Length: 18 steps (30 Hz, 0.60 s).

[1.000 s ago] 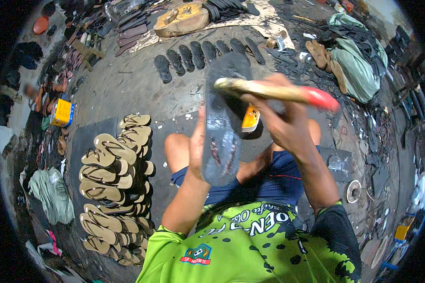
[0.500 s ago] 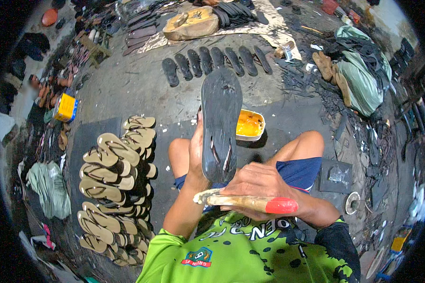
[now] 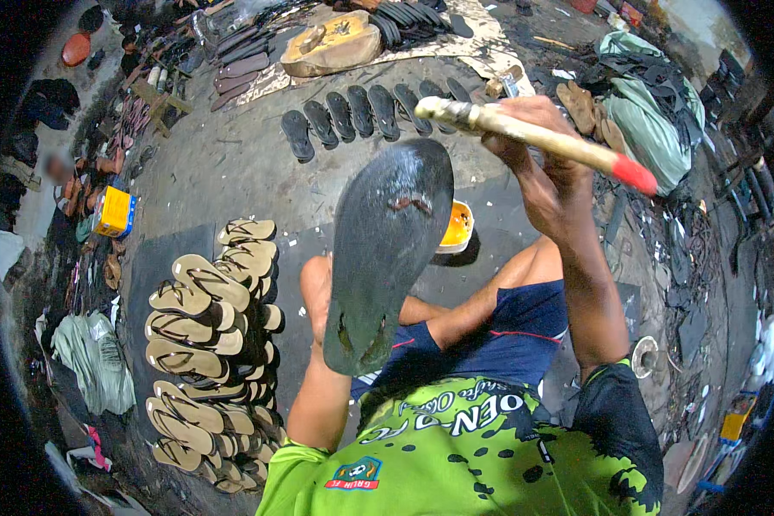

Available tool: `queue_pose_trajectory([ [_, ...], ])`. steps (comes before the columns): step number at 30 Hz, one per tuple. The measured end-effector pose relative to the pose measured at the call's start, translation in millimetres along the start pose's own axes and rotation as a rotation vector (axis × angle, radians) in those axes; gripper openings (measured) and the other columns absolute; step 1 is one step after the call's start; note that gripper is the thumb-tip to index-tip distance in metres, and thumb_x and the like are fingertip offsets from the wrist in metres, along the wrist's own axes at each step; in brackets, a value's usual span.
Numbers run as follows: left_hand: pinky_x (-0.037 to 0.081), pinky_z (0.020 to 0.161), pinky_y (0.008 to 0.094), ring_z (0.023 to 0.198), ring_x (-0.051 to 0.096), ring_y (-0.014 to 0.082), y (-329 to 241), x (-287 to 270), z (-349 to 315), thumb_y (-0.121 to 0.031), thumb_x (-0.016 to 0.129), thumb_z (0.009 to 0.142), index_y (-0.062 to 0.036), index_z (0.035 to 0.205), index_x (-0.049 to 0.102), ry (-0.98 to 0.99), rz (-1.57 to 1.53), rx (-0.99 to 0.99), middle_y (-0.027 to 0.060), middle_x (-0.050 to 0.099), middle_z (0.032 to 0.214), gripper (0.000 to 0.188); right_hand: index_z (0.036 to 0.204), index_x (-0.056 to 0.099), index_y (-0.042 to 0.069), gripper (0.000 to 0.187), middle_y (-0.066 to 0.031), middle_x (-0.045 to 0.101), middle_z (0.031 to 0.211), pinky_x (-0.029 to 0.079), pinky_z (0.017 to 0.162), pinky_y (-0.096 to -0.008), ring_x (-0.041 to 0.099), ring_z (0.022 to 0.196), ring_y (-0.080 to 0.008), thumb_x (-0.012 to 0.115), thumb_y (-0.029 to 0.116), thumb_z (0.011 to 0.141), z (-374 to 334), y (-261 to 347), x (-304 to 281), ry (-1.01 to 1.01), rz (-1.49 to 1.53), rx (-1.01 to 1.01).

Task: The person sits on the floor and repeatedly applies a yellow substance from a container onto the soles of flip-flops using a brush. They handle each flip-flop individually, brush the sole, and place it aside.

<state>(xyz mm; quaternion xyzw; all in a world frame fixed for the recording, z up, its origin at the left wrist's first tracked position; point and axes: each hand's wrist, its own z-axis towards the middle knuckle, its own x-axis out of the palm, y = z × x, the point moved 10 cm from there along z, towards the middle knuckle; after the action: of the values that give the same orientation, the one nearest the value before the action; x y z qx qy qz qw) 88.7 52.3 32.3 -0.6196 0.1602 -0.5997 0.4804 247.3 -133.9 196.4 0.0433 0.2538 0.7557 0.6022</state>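
A black sandal sole (image 3: 385, 267) is held up close in front of me, tilted, with two slits near its lower end and a wet shine towards its upper end. Behind it, my left hand supports the sole; its fingers are hidden, and only the forearm shows below. To the upper right, my right hand (image 3: 542, 142) grips a wooden stick (image 3: 559, 142) with a red end and a pale, crusted tip. The crusted tip is above the sole, apart from it. Partly covered by the sole is a tub (image 3: 458, 228) with yellow-orange stuff inside.
Piled tan sandals (image 3: 189, 353) lie at my left. Black soles (image 3: 344, 116) stand in a row ahead, before a wooden block (image 3: 331, 43). A yellow-and-blue tin (image 3: 114, 211) stands far left. Green sacks (image 3: 654, 129) and scraps lie at the right.
My right hand has swung up and away from the sole's lower end, carrying the wooden stick to the upper right. The sole has come nearer, tilted, and shifted slightly left and down.
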Motion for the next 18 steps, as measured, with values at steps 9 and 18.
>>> queue_pose_trajectory([
  [9, 0.058, 0.063, 0.0318, 0.071, 0.069, 0.0206, 6, 2, 27, -0.038, 0.036, 0.104, 0.0031, 0.112, 0.059, -0.149, -0.361, -0.095, 0.0143, 0.069, 0.091, 0.048, 0.097, 0.072, 0.012, 0.02, -0.0042, 0.067, 0.085, 0.046, 0.061, -0.0312, 0.064, 0.073, -0.0191, 0.074, 0.013, 0.077, -110, 62, 94, 0.324, 0.201, -0.03],
  [18, 0.054, 0.09, 0.0403, 0.096, 0.067, 0.0245, 45, 32, 52, -0.04, 0.041, 0.102, -0.0085, 0.127, 0.053, 0.028, -0.696, -0.29, 0.0111, 0.065, 0.117, 0.042, 0.1, 0.067, 0.003, 0.025, -0.0006, 0.064, 0.079, 0.05, 0.06, -0.0267, 0.062, 0.067, -0.0188, 0.073, 0.015, 0.079, -75, 15, 90, 0.273, 0.216, 0.154],
])
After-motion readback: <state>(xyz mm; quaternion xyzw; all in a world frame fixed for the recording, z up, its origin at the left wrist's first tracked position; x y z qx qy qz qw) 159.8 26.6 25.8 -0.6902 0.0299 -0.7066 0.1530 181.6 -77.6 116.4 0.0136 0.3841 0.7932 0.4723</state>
